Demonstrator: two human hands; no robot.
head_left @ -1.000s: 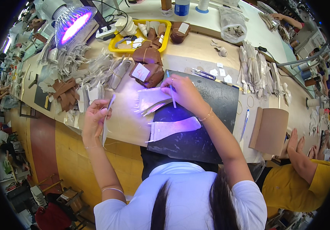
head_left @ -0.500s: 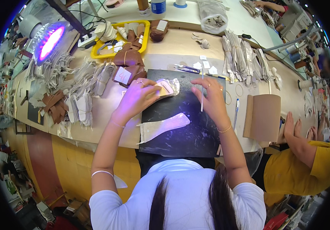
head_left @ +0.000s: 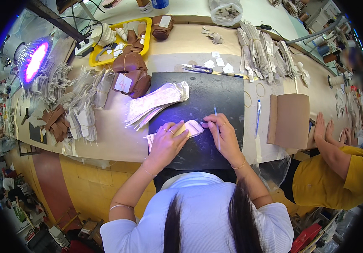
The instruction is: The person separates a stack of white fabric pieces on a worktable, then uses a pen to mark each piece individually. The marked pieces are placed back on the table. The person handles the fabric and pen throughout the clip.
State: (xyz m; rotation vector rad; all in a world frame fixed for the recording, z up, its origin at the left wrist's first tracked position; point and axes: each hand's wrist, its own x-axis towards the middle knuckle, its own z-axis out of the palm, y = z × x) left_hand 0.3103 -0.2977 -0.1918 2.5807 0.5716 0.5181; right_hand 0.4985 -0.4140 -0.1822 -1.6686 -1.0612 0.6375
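My left hand [head_left: 166,142] presses a pale yellow template [head_left: 193,127] with a slot near its rounded end. Its fingers are curled on top, and the template lies over a light strap-like piece [head_left: 150,140] that shows at its left. In my right hand [head_left: 224,135] is a thin pen [head_left: 218,142], pinched between the fingers, beside the template's rounded end. Both hands are over the black mat [head_left: 228,99]. Farther back, a fanned stack of pale strap pieces [head_left: 158,99] lies partly on the mat's left side.
A wrapped brown bundle [head_left: 141,86], a yellow basket [head_left: 148,31] and a glowing lamp [head_left: 36,61] stand left. Small scissors [head_left: 200,68] lie behind the mat. Right are a blue pen [head_left: 258,118], a brown sheet [head_left: 291,120] and a co-worker's arm [head_left: 333,147].
My left hand has brought the template nearer to me, from the stack onto the single strap piece. My right hand has moved nearer with the pen, beside the template. The whole view has shifted slightly.
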